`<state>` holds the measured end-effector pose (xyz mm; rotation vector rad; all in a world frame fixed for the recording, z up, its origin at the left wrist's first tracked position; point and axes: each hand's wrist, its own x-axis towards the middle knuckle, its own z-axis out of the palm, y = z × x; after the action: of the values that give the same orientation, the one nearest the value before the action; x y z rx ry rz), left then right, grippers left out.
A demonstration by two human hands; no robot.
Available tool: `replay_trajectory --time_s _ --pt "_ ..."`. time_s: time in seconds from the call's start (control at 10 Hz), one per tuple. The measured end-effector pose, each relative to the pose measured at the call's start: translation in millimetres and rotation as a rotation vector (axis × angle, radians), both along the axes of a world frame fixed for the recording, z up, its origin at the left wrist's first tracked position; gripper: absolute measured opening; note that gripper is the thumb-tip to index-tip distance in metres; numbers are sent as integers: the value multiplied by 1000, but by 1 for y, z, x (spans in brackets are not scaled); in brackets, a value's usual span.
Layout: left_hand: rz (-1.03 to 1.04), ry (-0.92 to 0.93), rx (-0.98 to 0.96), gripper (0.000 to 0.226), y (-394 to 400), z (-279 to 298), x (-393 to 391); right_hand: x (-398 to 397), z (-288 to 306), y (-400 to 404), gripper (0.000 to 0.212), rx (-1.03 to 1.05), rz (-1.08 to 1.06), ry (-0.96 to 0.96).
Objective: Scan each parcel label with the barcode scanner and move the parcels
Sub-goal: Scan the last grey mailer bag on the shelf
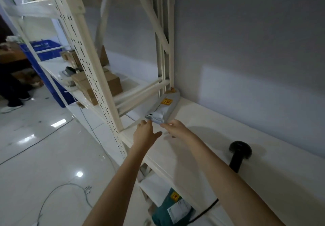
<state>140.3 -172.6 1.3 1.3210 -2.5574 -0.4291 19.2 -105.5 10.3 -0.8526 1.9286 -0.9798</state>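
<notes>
A grey mailer parcel (164, 107) with a yellow sticker lies on the white shelf (219, 137), its far end against the upright posts. My left hand (145, 132) reaches out with straight fingers whose tips touch the parcel's near end. My right hand (175, 128) is just right of it, fingertips at the parcel's near corner, holding nothing that I can see. The black barcode scanner (237, 155) lies on the shelf to the right of my right forearm, with its cable running off the front edge.
A teal parcel (173, 210) with a white label sits on the lower shelf. Cardboard boxes (98, 85) fill the neighbouring shelf bay beyond the perforated upright (91, 64). A blue crate (44, 49) stands at the left, and a cable trails over the glossy floor.
</notes>
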Motion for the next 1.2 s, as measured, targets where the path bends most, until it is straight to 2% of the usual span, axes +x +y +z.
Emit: replay_trajectory --time_s 0.2,0.3,0.5,0.6,0.8,0.9,1.0,1.1,1.2 --pt "-22 -9 124 77 -57 -8 -24 -2 -9 -53 26 -93 -163 -166" --pt "-76 30 104 84 -79 -11 -40 -8 -10 -73 41 -113 -314 -218" --pt "-125 -172 56 103 -115 -23 -74 -11 -17 -92 32 -117 -464 -299" --pt "-155 -195 86 101 -121 -34 -87 -10 -23 -96 39 -71 -501 -278" --pt "-171 -48 103 88 -121 -44 -90 -14 -33 -86 23 -113 -617 -271" --pt "-164 94 206 77 -121 -40 -82 -20 -40 -77 30 -245 -746 -317" --pt "-115 460 809 51 -123 -22 -70 -26 -37 -65 8 -394 -839 -466" --pt "-28 680 1369 20 -114 -10 -61 -31 -34 -50 12 -424 -849 -581" --pt "14 799 1543 19 -99 -8 -57 -32 -30 -37 25 -447 -756 -668"
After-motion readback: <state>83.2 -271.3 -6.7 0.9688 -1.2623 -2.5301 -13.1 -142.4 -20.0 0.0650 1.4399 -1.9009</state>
